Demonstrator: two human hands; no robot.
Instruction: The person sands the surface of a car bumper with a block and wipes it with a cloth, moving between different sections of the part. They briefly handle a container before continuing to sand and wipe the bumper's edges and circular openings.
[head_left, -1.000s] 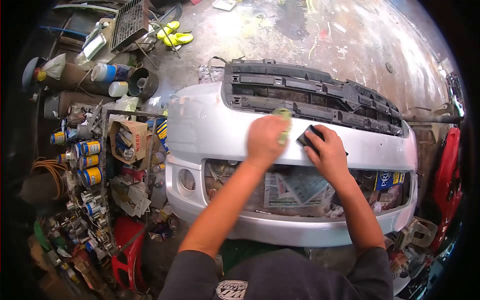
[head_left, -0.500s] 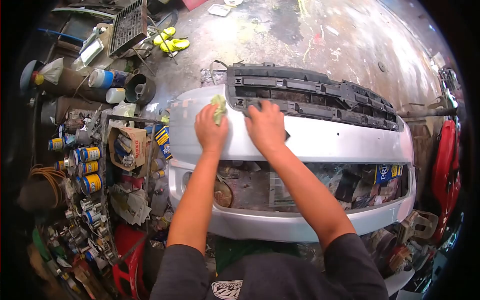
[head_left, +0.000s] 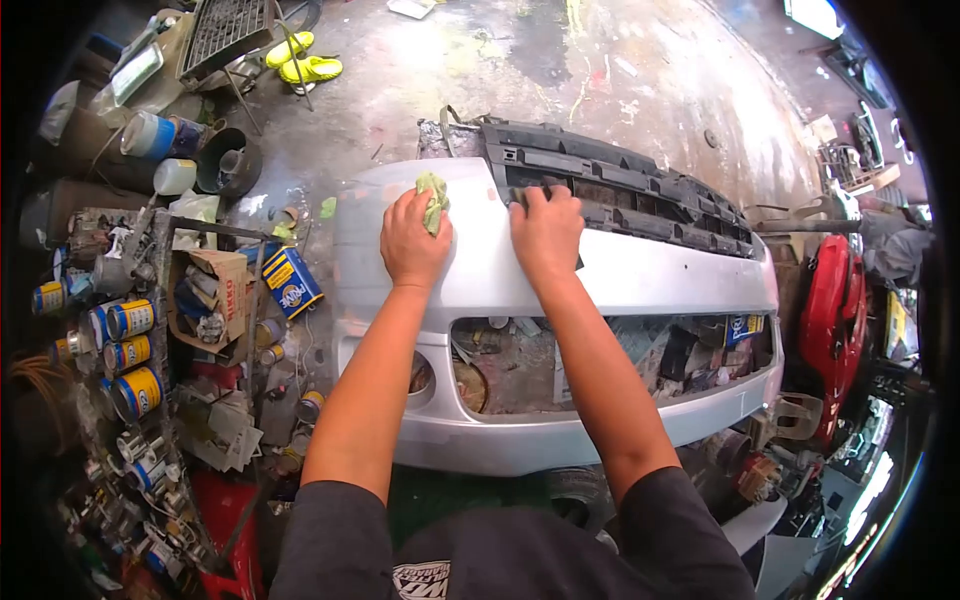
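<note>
A silver car bumper (head_left: 640,275) lies across the view in front of me, with a black grille (head_left: 640,180) along its far edge. On the bumper's left part, my left hand (head_left: 412,245) is closed around a crumpled yellow-green cloth (head_left: 433,203). My right hand (head_left: 548,232) rests by the grille's near left edge with its fingers bent. A dark corner shows beside its wrist and more dark material at its fingertips; I cannot make out whether this is a held piece or part of the bumper opening.
Shelves at the left carry several paint cans (head_left: 137,393) and a cardboard box (head_left: 225,290). Yellow clogs (head_left: 310,69) lie on the stained floor (head_left: 510,60). A red car panel (head_left: 832,320) stands at the right. Newspaper and clutter show through the bumper's lower opening.
The view has turned, so the shelves and floor things sit farther left and the red panel shows more. My left hand with the cloth has moved left along the bumper, away from my right hand.
</note>
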